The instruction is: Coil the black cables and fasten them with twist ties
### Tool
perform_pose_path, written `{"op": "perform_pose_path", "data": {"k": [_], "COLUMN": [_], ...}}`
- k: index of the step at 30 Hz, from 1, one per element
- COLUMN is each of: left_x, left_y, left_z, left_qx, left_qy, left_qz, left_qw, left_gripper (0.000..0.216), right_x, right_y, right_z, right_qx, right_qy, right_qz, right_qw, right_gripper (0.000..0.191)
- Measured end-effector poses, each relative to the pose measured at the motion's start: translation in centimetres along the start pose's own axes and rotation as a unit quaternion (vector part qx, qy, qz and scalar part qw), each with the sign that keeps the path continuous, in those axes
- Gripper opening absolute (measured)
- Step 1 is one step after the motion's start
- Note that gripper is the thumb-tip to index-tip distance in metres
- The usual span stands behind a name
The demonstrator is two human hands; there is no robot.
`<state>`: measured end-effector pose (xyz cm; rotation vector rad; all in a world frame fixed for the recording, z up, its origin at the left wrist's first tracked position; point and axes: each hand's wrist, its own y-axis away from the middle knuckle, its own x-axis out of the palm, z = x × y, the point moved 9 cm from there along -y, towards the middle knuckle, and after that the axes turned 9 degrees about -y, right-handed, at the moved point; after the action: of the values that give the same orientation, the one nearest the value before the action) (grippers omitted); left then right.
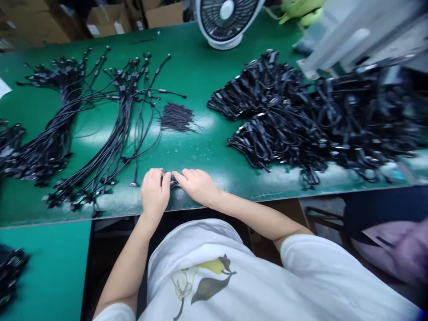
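Observation:
My left hand [154, 191] and my right hand [197, 183] meet at the near edge of the green table [194, 80]. Both are closed on a small black cable piece [174, 181] that shows only between the fingertips. A single black cable [135, 169] lies just left of my left hand. A small heap of thin black ties [177, 118] sits further back, in front of my hands.
Fanned bundles of black cables [100, 116] lie at the left. A big heap of coiled black cables [301, 116] fills the right. A white fan [227, 20] stands at the far edge, with cardboard boxes [107, 20] behind. A lower green surface [50, 267] is at my left.

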<state>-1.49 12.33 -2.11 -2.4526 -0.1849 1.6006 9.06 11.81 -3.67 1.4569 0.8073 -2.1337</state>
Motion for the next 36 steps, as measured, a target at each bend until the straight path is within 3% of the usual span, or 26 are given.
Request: {"op": "perform_pose_path", "data": {"k": [3, 4, 7, 10, 12, 15, 20, 24, 26, 29, 32, 34, 36], "left_x": [1.2, 0.7, -2.0, -1.9, -1.1, -0.9, -2.8, -2.3, -1.5, -0.9, -2.5, -4.3, -5.8], "left_y": [0.8, 1.1, 1.5, 1.8, 1.8, 1.5, -0.5, -3.5, -5.0, -6.6, -6.7, -5.7, -3.8], "left_z": [-0.2, 0.6, 5.1, 8.5, 9.3, 9.3, 10.8, 12.6, 12.9, 11.8, 9.5, 8.3, 7.1], "left_qx": [0.096, 0.105, 0.021, -0.028, -0.021, -0.011, -0.031, -0.009, -0.002, 0.016, 0.013, -0.030, -0.077], "left_qy": [-0.044, -0.044, -0.126, -0.198, -0.208, -0.195, -0.216, -0.258, -0.261, -0.245, -0.138, 0.022, 0.246], "left_qz": [0.101, 0.096, -0.001, 0.017, 0.048, 0.052, -0.002, 0.026, 0.048, 0.058, 0.026, 0.025, 0.071], "left_qw": [0.989, 0.989, 0.992, 0.980, 0.977, 0.979, 0.976, 0.966, 0.964, 0.968, 0.990, 0.999, 0.964], "left_gripper": [0.032, 0.033, 0.049, 0.063, 0.059, 0.053, 0.051, 0.043, 0.037, 0.023, 0.012, 0.012, 0.021], "right_x": [-0.2, -1.1, -6.7, -12.8, -14.4, -13.8, -14.3, -14.6, -13.0, -8.4, -4.7, -3.6, -2.7], "right_y": [1.5, 2.2, 5.1, 7.9, 8.4, 8.0, 8.5, 6.2, 3.5, -1.2, -6.0, -9.6, -13.6], "right_z": [-2.2, -3.7, -10.5, -16.7, -19.2, -20.7, -19.1, -16.4, -14.2, -9.5, -4.7, -2.4, -1.4], "right_qx": [0.042, 0.081, 0.261, 0.387, 0.396, 0.367, 0.336, 0.267, 0.205, 0.098, 0.013, -0.039, -0.067], "right_qy": [0.005, 0.014, 0.075, 0.158, 0.196, 0.207, 0.203, 0.155, 0.094, -0.011, -0.077, -0.085, -0.076], "right_qz": [0.047, 0.048, -0.024, -0.135, -0.164, -0.153, -0.193, -0.200, -0.168, -0.065, -0.006, -0.007, 0.006], "right_qw": [0.998, 0.996, 0.962, 0.899, 0.882, 0.894, 0.899, 0.930, 0.960, 0.993, 0.997, 0.996, 0.995], "right_gripper": [0.041, 0.043, 0.043, 0.040, 0.041, 0.048, 0.054, 0.050, 0.043, 0.033, 0.035, 0.050, 0.051]}}
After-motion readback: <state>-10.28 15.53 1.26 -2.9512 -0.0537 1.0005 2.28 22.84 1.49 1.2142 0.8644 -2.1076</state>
